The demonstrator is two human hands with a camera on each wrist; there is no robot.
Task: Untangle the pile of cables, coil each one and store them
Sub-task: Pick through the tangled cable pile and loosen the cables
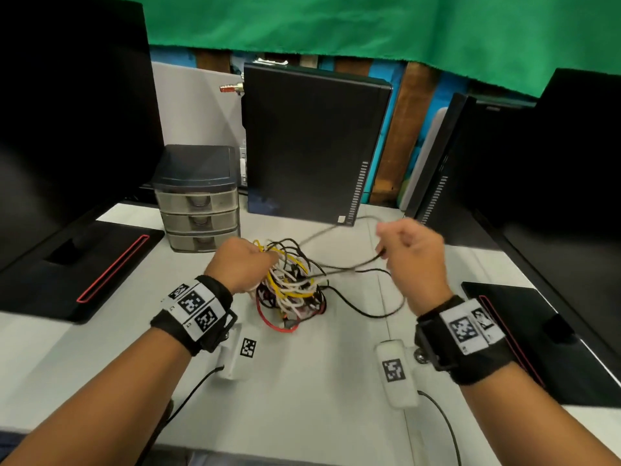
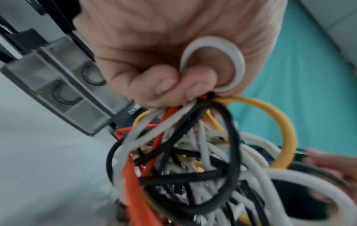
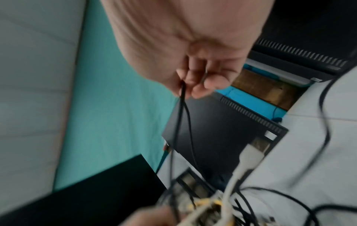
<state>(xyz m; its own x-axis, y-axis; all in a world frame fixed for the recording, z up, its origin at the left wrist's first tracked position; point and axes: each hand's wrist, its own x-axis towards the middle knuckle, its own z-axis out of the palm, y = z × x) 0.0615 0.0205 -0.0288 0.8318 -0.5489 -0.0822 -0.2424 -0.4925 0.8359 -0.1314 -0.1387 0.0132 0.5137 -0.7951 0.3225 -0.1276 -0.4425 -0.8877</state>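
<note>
A tangled pile of cables (image 1: 290, 287), white, yellow, red and black, lies mid-table. My left hand (image 1: 243, 264) grips the top of the pile; the left wrist view shows its fingers (image 2: 164, 85) curled round a bunch of white, yellow, red and black strands (image 2: 193, 137). My right hand (image 1: 408, 250) is raised to the right of the pile and pinches a thin black cable (image 1: 349, 264) that runs back into the tangle. In the right wrist view the black cable (image 3: 180, 116) hangs from the curled fingers (image 3: 197, 85), with a white plug end (image 3: 251, 154) below.
A small grey drawer unit (image 1: 198, 200) stands behind the left hand. A black computer case (image 1: 312, 142) is upright at the back, monitors on both sides. Black monitor bases (image 1: 84, 267) (image 1: 551, 341) lie left and right on the white table (image 1: 319, 381).
</note>
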